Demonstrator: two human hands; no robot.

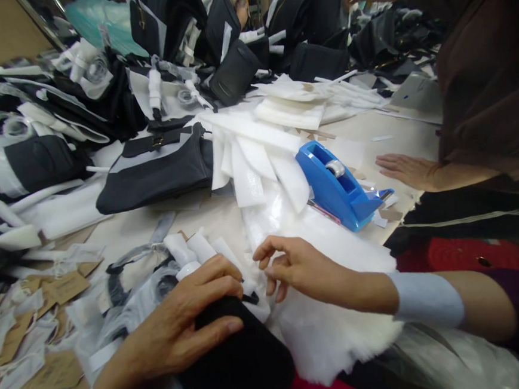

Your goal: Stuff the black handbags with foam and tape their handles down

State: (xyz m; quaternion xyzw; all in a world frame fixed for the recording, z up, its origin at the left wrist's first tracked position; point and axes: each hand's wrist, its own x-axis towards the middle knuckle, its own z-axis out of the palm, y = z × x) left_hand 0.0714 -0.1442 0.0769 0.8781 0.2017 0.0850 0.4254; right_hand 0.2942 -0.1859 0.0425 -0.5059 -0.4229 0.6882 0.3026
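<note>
Close to the near edge of the worktop (371, 126), my left hand (200, 307) clasps the top of a black bag (245, 357), fingers curled over its upper edge and thumb flat on its face. My right hand (287, 264) hangs just beside it, fingers loosely bent above white sheets (336, 260); whether they pinch anything, I cannot tell. Pale cuffs (424, 298) circle both my forearms.

Left of the bag, plastic-wrapped rolls (158, 283) crowd my left hand, and brown cardboard tags (67, 287) with white strings pile toward the near left corner. Beyond my right hand, a blue tape dispenser (330, 183) stands toward the right edge, touching the fanned stack of white foam pieces (256, 153). A black flap bag (159, 172) lies to the left of that stack.

At the right edge, a co-worker's hand (410, 169) rests palm down near the dispenser, beneath a dark brown garment (488, 80). More black bags (236, 70) heap along the far edge, beside a teal plastic sheet (102, 24).
</note>
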